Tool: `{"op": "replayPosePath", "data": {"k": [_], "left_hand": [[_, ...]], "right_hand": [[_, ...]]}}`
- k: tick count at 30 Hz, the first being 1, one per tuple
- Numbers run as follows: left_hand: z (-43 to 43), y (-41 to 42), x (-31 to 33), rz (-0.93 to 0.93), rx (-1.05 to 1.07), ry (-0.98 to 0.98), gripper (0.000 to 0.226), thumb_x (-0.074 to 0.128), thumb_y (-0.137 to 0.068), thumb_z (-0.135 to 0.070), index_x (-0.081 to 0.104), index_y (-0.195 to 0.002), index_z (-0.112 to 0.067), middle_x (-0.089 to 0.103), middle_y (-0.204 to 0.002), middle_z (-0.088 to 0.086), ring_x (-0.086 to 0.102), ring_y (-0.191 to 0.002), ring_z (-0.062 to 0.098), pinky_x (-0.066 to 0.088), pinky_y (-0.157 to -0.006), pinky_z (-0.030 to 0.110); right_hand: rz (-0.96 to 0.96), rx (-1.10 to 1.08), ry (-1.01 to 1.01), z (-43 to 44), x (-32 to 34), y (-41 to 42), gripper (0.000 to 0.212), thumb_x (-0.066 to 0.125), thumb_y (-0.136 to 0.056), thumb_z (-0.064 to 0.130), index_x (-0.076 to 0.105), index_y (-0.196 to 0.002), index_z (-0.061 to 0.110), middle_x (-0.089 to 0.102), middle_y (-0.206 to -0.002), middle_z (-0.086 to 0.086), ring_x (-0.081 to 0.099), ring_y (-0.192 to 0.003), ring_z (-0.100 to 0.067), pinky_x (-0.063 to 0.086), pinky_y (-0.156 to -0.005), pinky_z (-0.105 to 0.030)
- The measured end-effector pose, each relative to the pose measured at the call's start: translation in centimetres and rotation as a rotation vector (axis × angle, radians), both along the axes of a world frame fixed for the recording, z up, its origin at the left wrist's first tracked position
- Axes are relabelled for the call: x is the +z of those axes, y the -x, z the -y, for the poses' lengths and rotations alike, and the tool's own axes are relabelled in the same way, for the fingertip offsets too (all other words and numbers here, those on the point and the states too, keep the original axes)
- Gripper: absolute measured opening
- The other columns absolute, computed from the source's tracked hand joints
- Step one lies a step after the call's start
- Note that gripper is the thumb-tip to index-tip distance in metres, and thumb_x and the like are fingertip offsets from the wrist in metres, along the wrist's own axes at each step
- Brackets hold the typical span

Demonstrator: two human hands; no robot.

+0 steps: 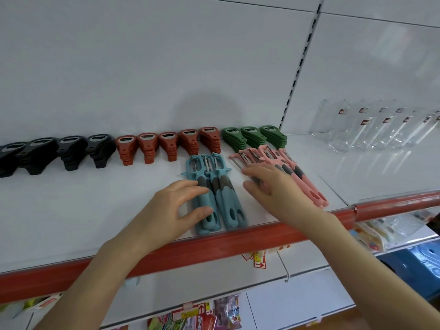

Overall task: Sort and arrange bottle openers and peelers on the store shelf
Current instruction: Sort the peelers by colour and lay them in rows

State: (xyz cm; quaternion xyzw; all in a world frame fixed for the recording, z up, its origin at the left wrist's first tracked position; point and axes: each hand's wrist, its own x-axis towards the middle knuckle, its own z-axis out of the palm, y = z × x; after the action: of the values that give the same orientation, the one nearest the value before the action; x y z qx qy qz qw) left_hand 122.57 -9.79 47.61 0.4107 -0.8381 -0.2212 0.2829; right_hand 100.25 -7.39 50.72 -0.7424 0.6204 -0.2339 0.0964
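Currently: left fingers (190,186) are lightly bent, tips against the left edge of the teal peelers (226,203) at the grey grips. The left thumb (202,211) rests on the outermost teal handle. We read the left hand (171,208) as touching the bunch, not wrapped round it.

Right fingers (252,172) are spread and lie over the left part of the pink peelers (307,184). A dark grip shows under them. We can't tell if the right hand (276,189) grips a peeler or only rests on it.

Teal peelers: tight side-by-side bunch, blades toward the back panel, handle ends near the red front strip (214,246). Pink peelers: looser bunch just to their right, angled, blades fanned out at the back.

Behind both, bottle openers stand in stacked rows along the back of the white shelf (95,210): black openers (42,153) on the left, red openers (171,146) in the middle, green openers (254,138) on the right. The green ones sit just behind the pink blades.

Further right, on the next shelf section, is a row of clear containers (371,129) with small labels. Below the red strip we see coloured packets (204,315) on a lower shelf.
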Motion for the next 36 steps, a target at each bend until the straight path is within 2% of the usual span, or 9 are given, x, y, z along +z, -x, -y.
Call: {"op": "replayPosePath", "data": {"k": [4, 10, 12, 19, 22, 24, 27, 32, 36], "left_hand": [[0.1, 0.3, -0.4, 0.016, 0.02, 0.017, 0.076, 0.037, -0.064, -0.073, 0.058, -0.123, -0.03, 0.048, -0.135, -0.006, 0.032, -0.112, -0.013, 0.013, -0.086, -0.011], [0.1, 0.6, -0.8, 0.023, 0.046, 0.04, 0.069, 0.048, -0.072, -0.074, 0.059, -0.122, -0.027, 0.049, -0.135, -0.003, 0.039, -0.118, -0.003, 0.016, -0.089, -0.007], [0.1, 0.6, -0.8, 0.022, 0.061, 0.038, 0.066, 0.051, -0.075, -0.072, 0.059, -0.122, -0.026, 0.049, -0.136, -0.002, 0.04, -0.12, 0.0, 0.017, -0.091, -0.004], [-0.1, 0.8, -0.6, 0.045, 0.08, 0.063, 0.08, 0.035, -0.064, -0.077, 0.062, -0.119, -0.025, 0.054, -0.129, -0.004, 0.04, -0.111, -0.005, 0.019, -0.089, -0.003], [-0.6, 0.7, -0.1, 0.069, 0.115, 0.118, 0.07, 0.035, -0.073, -0.066, 0.065, -0.116, -0.019, 0.06, -0.123, -0.001, 0.047, -0.108, 0.0, 0.026, -0.094, 0.007], [-1.3, 0.2, 0.3, 0.097, 0.154, 0.167, 0.065, 0.034, -0.078, -0.06, 0.067, -0.113, -0.016, 0.062, -0.12, 0.004, 0.054, -0.11, 0.01, 0.033, -0.095, 0.019], [-2.8, -1.4, 0.9, 0.209, 0.223, 0.227, 0.059, 0.035, -0.082, -0.053, 0.068, -0.109, -0.013, 0.065, -0.115, 0.008, 0.06, -0.108, 0.023, 0.037, -0.091, 0.027], [-6.0, -8.8, 2.2, 0.392, 0.359, 0.303, 0.046, 0.041, -0.084, -0.042, 0.072, -0.096, -0.011, 0.071, -0.094, 0.006, 0.069, -0.086, 0.022, 0.054, -0.068, 0.031], [-9.8, -17.6, 2.9, 0.478, 0.473, 0.267, 0.046, 0.04, -0.084, -0.043, 0.072, -0.093, -0.01, 0.07, -0.087, 0.006, 0.068, -0.079, 0.021, 0.055, -0.065, 0.028]], "right_hand": [[-0.092, -0.184, 0.026, -1.6, -0.4, 3.2, 0.054, 0.05, -0.084, 0.055, 0.054, -0.126, 0.022, 0.044, -0.136, -0.004, 0.037, -0.129, -0.028, 0.028, -0.107, -0.036], [-0.019, -0.347, -0.236, -1.9, -0.9, 5.2, 0.087, 0.049, -0.073, 0.071, 0.028, -0.143, 0.026, 0.024, -0.149, -0.002, 0.028, -0.135, -0.026, 0.027, -0.111, -0.041], [-0.045, -0.344, -0.25, -1.8, -0.9, 5.3, 0.084, 0.047, -0.073, 0.072, 0.03, -0.142, 0.027, 0.024, -0.15, -0.003, 0.027, -0.135, -0.028, 0.025, -0.11, -0.04], [-0.117, -0.327, -0.228, -2.0, -1.0, 5.7, 0.078, 0.034, -0.076, 0.075, 0.031, -0.139, 0.029, 0.035, -0.143, -0.002, 0.032, -0.131, -0.029, 0.03, -0.107, -0.046], [-0.128, -0.264, -0.065, -1.5, -0.2, 5.0, 0.056, 0.032, -0.086, 0.064, 0.047, -0.124, 0.026, 0.047, -0.128, 0.001, 0.038, -0.126, -0.026, 0.033, -0.104, -0.044], [-0.132, -0.169, 0.019, -0.7, 0.5, 3.6, 0.048, 0.032, -0.091, 0.053, 0.055, -0.12, 0.023, 0.049, -0.132, 0.001, 0.037, -0.129, -0.024, 0.03, -0.107, -0.045], [-0.168, -0.028, 0.028, 0.7, 1.1, 0.7, 0.046, 0.035, -0.096, 0.044, 0.045, -0.135, 0.022, 0.037, -0.147, 0.002, 0.026, -0.139, -0.017, 0.018, -0.116, -0.04], [-0.195, 0.145, -0.046, 2.1, 2.2, -7.4, 0.056, 0.037, -0.094, 0.048, 0.034, -0.142, 0.02, 0.029, -0.151, 0.0, 0.019, -0.141, -0.018, 0.015, -0.116, -0.038], [-0.209, 0.303, -0.01, 1.8, 2.9, -17.0, 0.055, 0.038, -0.094, 0.046, 0.035, -0.142, 0.018, 0.031, -0.15, 0.0, 0.02, -0.14, -0.018, 0.015, -0.113, -0.033]]}}
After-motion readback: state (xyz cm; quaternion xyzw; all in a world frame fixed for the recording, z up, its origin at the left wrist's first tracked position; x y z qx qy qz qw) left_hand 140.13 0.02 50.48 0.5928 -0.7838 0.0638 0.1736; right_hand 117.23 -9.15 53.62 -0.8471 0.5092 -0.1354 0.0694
